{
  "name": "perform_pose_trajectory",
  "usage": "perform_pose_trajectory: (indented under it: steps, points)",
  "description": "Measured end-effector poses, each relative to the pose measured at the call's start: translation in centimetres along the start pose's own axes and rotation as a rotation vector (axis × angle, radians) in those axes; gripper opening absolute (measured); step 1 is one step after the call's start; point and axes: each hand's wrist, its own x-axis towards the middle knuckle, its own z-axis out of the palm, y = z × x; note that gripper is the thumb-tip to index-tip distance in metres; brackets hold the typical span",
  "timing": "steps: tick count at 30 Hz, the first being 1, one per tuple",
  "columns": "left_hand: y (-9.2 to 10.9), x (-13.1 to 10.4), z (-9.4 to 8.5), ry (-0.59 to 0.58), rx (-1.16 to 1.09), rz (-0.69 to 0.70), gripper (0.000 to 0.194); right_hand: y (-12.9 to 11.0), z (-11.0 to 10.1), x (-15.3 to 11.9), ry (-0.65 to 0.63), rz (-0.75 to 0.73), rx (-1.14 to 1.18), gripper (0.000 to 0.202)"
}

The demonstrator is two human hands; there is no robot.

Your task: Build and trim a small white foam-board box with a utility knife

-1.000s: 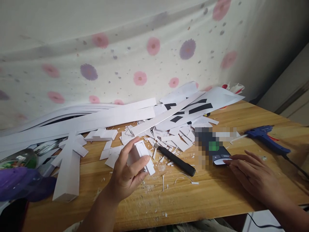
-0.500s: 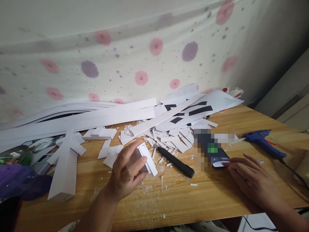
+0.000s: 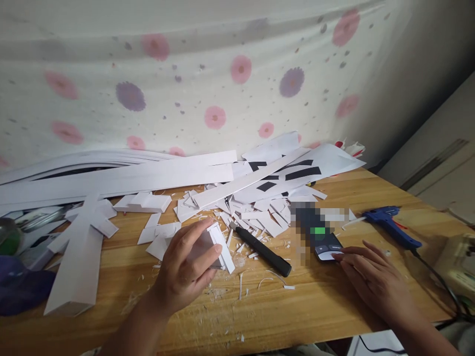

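My left hand (image 3: 185, 269) is closed around a small white box-like foam board piece (image 3: 221, 247), fingers over its top and front, thumb underneath. Much of the piece is hidden behind the fingers. At the right, my right hand (image 3: 374, 282) has its fingers stretched out, the fingertips on the lower end of a dark phone (image 3: 323, 242) lying on the table. The upper part of the phone is blurred out. Between the hands lies a black utility knife (image 3: 264, 251), touched by neither.
A blue hot glue gun (image 3: 389, 225) lies right of the phone, its cable running off the edge. Scraps of white board (image 3: 267, 222), long strips (image 3: 159, 178) and a printed sheet (image 3: 322, 165) cover the back. A white cross-shaped construction (image 3: 79, 269) lies left on the wooden table (image 3: 178, 331).
The view has shifted slightly, so most things on the table appear further left. Both hands keep about the same pose, the left on the white piece and the right at the phone.
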Motion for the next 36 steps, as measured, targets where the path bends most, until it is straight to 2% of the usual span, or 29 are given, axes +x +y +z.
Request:
perform_pose_trajectory:
  steps: [8,17,36]
  points:
    - [-0.18,-0.22,0.41,-0.039,-0.035,-0.045,0.049,0.29,0.03,-0.21,-0.040,0.002,0.043,0.013]
    - [0.06,-0.40,0.39,-0.054,-0.056,-0.054,0.047,0.24,-0.31,0.00,-0.067,-0.020,0.029,0.012]
    - [0.18,0.16,0.68,-0.016,-0.043,-0.041,0.051,0.46,0.13,-0.25,-0.026,-0.011,0.013,0.014]
